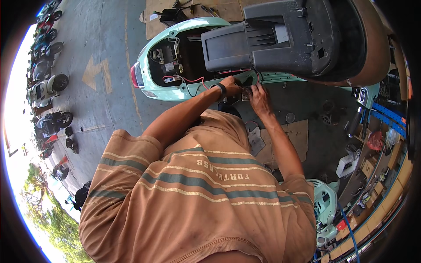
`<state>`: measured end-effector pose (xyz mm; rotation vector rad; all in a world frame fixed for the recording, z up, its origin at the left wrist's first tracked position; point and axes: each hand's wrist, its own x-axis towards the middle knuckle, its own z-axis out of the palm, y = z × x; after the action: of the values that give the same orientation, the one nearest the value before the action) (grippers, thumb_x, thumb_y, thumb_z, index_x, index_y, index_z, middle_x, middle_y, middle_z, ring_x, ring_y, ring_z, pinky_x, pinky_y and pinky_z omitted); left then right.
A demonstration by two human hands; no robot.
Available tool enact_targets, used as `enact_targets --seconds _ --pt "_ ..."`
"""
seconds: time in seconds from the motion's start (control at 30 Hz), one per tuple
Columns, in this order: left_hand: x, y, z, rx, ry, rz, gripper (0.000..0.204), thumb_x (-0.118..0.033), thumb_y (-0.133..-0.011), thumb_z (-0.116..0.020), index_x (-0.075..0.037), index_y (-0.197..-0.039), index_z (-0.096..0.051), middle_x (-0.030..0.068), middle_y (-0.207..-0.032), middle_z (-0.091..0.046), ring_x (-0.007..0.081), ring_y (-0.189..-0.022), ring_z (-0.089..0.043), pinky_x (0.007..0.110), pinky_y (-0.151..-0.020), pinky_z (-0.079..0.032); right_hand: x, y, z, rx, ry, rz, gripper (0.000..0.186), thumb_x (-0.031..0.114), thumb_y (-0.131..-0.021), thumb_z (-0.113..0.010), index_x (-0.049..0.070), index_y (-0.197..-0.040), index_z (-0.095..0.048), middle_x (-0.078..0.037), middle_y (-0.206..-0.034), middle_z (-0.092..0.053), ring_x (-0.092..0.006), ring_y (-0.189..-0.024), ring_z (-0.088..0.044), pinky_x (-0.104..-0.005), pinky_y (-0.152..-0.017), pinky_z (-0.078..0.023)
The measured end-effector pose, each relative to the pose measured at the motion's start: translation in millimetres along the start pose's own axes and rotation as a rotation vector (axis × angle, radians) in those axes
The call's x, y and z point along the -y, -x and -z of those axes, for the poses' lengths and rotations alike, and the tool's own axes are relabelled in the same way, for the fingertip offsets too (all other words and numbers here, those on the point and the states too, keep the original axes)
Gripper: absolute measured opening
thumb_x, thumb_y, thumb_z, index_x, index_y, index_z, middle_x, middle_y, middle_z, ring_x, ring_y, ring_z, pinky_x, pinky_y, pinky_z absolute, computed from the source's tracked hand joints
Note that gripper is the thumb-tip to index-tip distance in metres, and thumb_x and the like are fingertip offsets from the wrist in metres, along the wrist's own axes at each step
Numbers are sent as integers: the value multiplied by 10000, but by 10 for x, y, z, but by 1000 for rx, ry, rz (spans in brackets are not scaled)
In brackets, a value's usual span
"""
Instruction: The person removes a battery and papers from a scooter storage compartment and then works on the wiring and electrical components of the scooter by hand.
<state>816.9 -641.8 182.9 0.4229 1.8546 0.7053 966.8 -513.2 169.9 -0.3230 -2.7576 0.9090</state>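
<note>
My left hand (228, 84), wearing a dark wristband, and my right hand (258, 97) are close together at the near side of the mint-green scooter body (159, 94). Both have bent fingers around a small metallic part (245, 94), too small and partly hidden to name. Red and black wires (197, 80) run through the open body beside them. A dark grey seat underside (280, 52) is tilted over the body's right part, just above my hands. Inside the body's left end are electrical components (169, 65) and cables.
Cardboard with tools (206, 11) lies beyond the scooter. More cardboard (293, 138) lies on the floor below my right forearm. A mint-green body panel (325, 208) is at lower right, near shelving (379, 175) with boxes and bags. A row of scooters (48, 87) stands along the left.
</note>
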Motion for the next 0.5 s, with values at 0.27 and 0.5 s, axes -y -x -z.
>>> enact_targets --seconds 0.27,0.5 --pt "17 3 20 0 22 15 341 -278 -803 -728 -28 -1034 -719 66 -782 -686 137 -651 -610 300 -584 -488 -102 40 -92 -122 26 71 301 -2 -781 -660 -20 -1079 -616 -242 -1056 -615 -432 -964 -606 -447 -850 -517" --pt "-115 101 40 3 15 81 364 -315 -809 -723 -29 -1034 -721 54 -693 -631 124 -539 -542 287 -481 -430 -72 36 18 -11 30 96 301 21 -764 -650 3 -1064 -627 -220 -1065 -615 -393 -1003 -598 -444 -882 -497"
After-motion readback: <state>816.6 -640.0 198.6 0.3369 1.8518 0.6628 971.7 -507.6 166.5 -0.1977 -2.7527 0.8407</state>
